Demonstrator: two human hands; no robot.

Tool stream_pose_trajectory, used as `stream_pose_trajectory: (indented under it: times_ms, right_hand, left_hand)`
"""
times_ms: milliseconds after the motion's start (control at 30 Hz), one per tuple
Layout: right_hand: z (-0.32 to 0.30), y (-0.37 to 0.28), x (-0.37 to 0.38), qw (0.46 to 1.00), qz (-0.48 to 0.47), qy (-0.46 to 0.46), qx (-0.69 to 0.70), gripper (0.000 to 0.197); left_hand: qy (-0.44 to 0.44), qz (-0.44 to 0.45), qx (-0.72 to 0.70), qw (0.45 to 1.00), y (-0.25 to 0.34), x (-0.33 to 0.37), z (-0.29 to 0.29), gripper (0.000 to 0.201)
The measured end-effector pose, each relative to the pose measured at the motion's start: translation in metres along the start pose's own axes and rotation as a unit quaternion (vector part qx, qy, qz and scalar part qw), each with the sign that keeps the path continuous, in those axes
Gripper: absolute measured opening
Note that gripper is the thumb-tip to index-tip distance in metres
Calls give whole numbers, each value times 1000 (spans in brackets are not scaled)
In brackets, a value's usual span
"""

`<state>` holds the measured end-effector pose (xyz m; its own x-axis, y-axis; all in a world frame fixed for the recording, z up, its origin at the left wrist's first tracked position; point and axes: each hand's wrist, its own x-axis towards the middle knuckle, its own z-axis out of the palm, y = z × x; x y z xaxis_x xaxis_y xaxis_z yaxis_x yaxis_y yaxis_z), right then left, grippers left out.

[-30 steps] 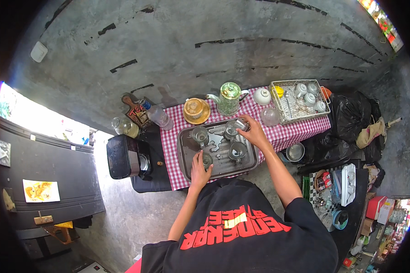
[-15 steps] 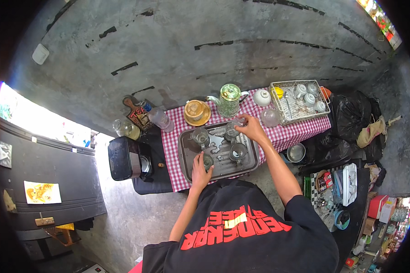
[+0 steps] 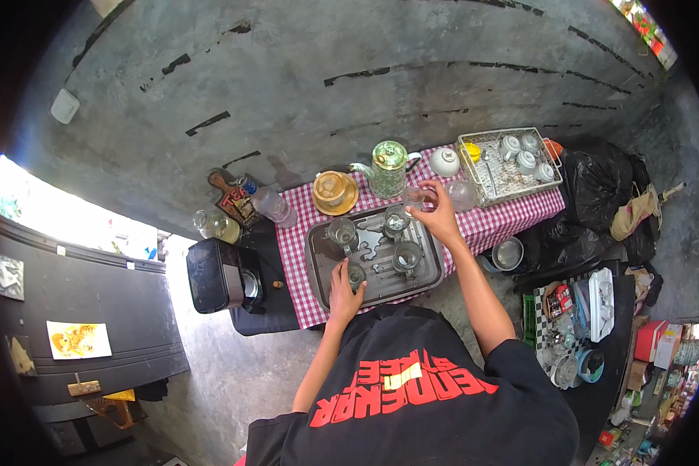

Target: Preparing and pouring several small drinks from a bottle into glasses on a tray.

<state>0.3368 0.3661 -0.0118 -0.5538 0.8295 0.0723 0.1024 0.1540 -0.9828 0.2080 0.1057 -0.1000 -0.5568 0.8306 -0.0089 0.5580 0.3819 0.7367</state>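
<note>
A brown rectangular tray lies on a red-and-white checked cloth, wet inside, bearing several clear glass mugs. My left hand is closed round the side of a glass mug at the tray's near left. Over the far right rim, my right hand grips a small clear glass between thumb and fingers. Just below that glass stands another mug. One more mug sits at the right of the tray, and another at the far left.
Behind the tray stand a green-patterned teapot, a wooden cup on a saucer and a white round pot. A wire basket holds white cups at right. Clear bottles and a black machine stand left.
My right hand has moved slightly right and away from me, carrying the small glass off from above the far mug. My left hand stays on its mug.
</note>
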Motion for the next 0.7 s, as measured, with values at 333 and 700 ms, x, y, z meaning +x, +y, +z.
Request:
stream_pose_trajectory:
  times_ms: [333,700]
  right_hand:
    - [-22,15,-65,990,50,84,101,52]
    - [-15,38,-146,970,117,166,132,48]
  left_hand:
    - [-10,5,-2,1000,-2,2,1,76]
    - [-26,25,0,999,-10,3,-4,77]
